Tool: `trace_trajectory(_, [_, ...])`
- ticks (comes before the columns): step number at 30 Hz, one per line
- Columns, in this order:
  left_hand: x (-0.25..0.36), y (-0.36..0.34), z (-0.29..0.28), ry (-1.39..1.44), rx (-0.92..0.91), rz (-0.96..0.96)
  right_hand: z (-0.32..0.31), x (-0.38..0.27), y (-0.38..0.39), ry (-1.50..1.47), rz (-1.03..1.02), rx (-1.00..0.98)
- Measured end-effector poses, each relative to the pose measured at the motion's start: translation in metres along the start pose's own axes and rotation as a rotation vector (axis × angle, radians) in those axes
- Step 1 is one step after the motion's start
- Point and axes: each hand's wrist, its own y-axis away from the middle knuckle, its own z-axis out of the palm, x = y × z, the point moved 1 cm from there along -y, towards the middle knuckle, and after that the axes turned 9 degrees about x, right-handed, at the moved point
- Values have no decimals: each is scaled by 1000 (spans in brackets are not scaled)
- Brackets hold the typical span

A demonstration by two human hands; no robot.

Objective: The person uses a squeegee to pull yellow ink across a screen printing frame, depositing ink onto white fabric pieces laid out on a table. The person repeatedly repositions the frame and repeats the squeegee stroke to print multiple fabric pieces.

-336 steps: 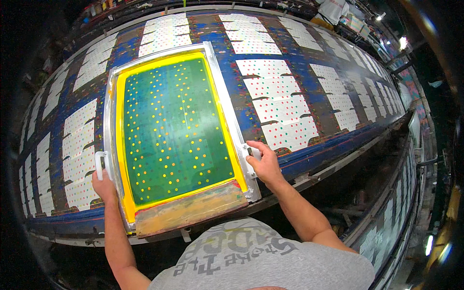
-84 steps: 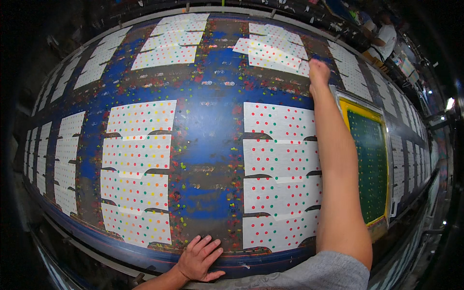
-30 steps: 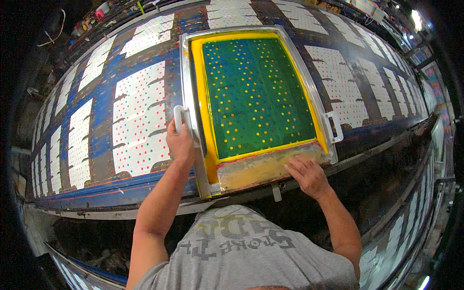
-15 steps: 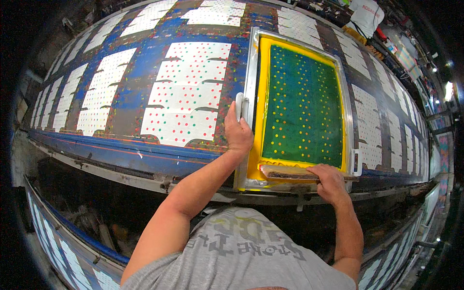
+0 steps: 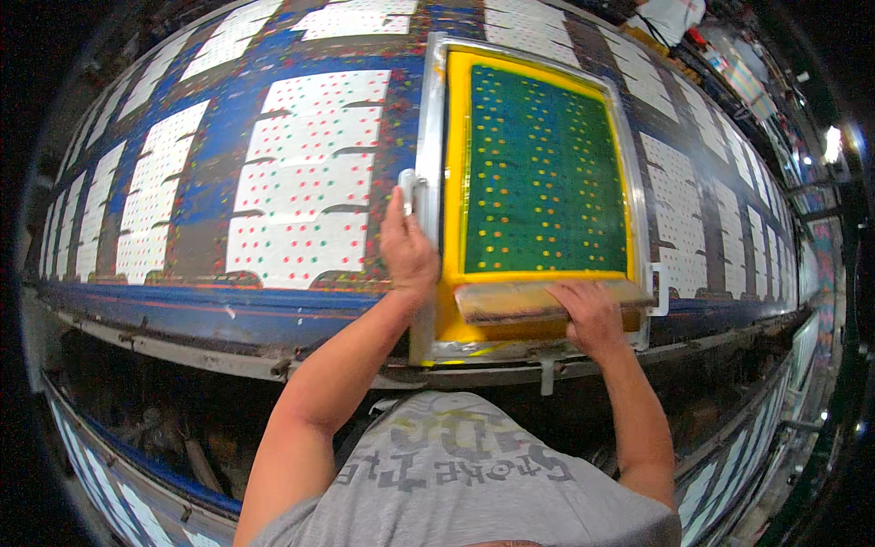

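A silk-screen frame (image 5: 430, 150) with metal rails lies on the long printing table. Its dark green mesh (image 5: 547, 173) carries a pattern of small yellow and orange dots, bordered by yellow ink. My left hand (image 5: 407, 251) is closed at the pale handle (image 5: 407, 187) on the frame's left rail. With my right hand (image 5: 591, 314) I grip the top of a wide wooden squeegee (image 5: 510, 301), which lies across the near end of the screen, tilted so its broad face shows. The squeegee's working edge is hard to make out.
White cut fabric panels (image 5: 305, 182) with red and green dots lie in rows on the blue, ink-stained table (image 5: 219, 191). A second white handle (image 5: 658, 290) juts from the frame's right side. A metal rail (image 5: 182, 351) runs along the table's near edge. Another panel-covered table (image 5: 100, 465) stands at lower left.
The squeegee has moved away from the near rail toward the mesh and tipped, showing more of its face. My left hand stays at the handle. The whole view has shifted slightly.
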Motion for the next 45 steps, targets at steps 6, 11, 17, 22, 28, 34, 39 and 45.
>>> trace_trajectory(6, [7, -1, -3, 30, -28, -75, 23, 77, -100, 28, -88, 111])
trace_trajectory(11, [16, -1, -1, -33, 4, -103, 38, 145, -210, 54, -23, 82])
trace_trajectory(17, [14, 1, 0, 9, 2, -138, 63, 220, -335, 45, -43, 141])
trace_trajectory(22, [8, 3, 2, 10, 39, -137, 61, 254, -413, 151, 4, 97])
trace_trajectory(28, [10, 6, 3, -6, 76, -147, 63, 289, -441, 129, 15, 104])
trace_trajectory(34, [15, 5, 3, -89, 48, -143, 63, 300, -438, 82, -60, 5])
trace_trajectory(39, [13, 4, 4, -2, 59, -183, 53, 277, -392, 57, -165, 24])
trace_trajectory(45, [11, 2, 5, -24, 57, -127, 41, 217, -283, -8, -191, 11])
